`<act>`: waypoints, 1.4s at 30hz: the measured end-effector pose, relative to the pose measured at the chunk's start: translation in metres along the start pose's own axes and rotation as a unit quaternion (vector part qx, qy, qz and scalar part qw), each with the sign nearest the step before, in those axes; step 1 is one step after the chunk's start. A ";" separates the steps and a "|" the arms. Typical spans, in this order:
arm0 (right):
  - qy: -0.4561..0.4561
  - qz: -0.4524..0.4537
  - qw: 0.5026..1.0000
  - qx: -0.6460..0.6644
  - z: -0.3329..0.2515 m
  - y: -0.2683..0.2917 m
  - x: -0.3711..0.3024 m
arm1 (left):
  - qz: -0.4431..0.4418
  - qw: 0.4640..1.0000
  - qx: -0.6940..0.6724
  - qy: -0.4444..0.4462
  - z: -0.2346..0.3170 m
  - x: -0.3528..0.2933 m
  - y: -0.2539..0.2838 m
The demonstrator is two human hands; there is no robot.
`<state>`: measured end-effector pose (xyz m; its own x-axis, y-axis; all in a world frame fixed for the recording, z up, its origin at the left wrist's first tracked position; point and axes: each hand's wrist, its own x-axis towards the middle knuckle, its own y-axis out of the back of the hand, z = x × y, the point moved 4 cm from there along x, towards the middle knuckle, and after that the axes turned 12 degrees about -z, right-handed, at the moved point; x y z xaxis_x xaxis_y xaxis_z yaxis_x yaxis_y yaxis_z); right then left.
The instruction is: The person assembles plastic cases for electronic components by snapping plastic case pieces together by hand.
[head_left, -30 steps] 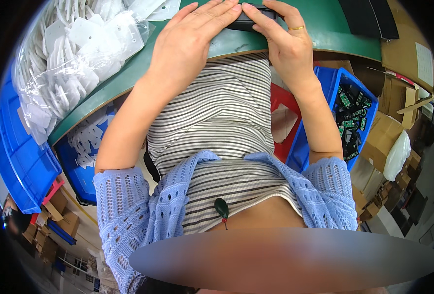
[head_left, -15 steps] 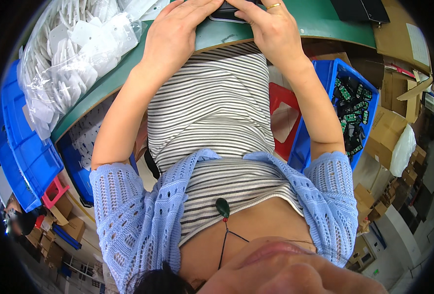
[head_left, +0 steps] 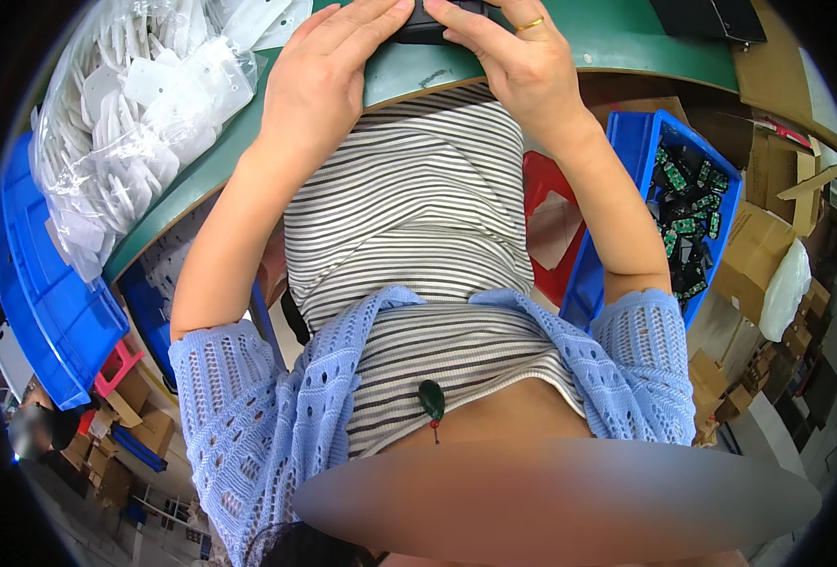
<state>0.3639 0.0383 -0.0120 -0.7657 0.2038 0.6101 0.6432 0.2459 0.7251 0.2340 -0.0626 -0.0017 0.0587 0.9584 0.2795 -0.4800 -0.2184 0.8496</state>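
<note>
One black case [head_left: 422, 32] is seen at twelve o'clock, resting at or just above the green table [head_left: 626, 42] near its front edge. It is low and dark, with a straight near side; its far part is cut off by the frame, and much of its top is covered by fingers.

It is touched by two hands. By the left hand [head_left: 316, 83], the left end is covered, fingers extended and held close together; its thumb is hidden, so whether it is clamped cannot be told. By the right hand [head_left: 534, 71], the right part is gripped, with two digits closed on it. One gold ring [head_left: 530, 24] is worn on that hand.

At ten o'clock, one clear bag [head_left: 145, 123] is filled with white plates, too many to be counted. One blue tub [head_left: 55, 274] is placed at nine o'clock. Between two and three o'clock, one blue bin [head_left: 610, 227] is loaded with uncounted green-and-black circuit boards [head_left: 685, 227]. One red stool [head_left: 539, 180] is partly seen at two o'clock, nearer the middle.
</note>
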 end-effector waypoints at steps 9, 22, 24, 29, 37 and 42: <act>-0.168 -0.144 0.964 0.147 0.018 0.017 0.031 | 0.147 0.984 -0.067 -0.079 -0.010 0.020 -0.015; -0.217 0.073 0.965 0.132 0.039 0.005 -0.005 | 0.046 0.881 -0.398 0.253 -0.165 0.142 0.014; -0.226 0.065 0.964 0.121 0.036 0.002 -0.002 | 0.054 0.870 -0.399 0.283 -0.216 0.168 0.016; -0.224 0.058 0.968 0.092 0.033 -0.002 -0.004 | 0.078 0.837 -0.407 0.358 -0.283 0.192 0.012; -0.263 0.064 0.958 0.100 0.031 0.000 -0.004 | 0.003 0.774 -0.444 0.451 -0.344 0.210 0.026; -0.248 0.067 0.960 0.109 0.024 -0.002 0.002 | -0.167 0.729 -0.526 0.406 -0.377 0.186 0.047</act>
<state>0.3609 0.0610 -0.0202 -0.6181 0.6606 0.4260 0.7611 0.3674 0.5346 -0.1072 0.1752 -0.0786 -0.0055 0.8121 -0.5835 -0.9880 -0.0946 -0.1224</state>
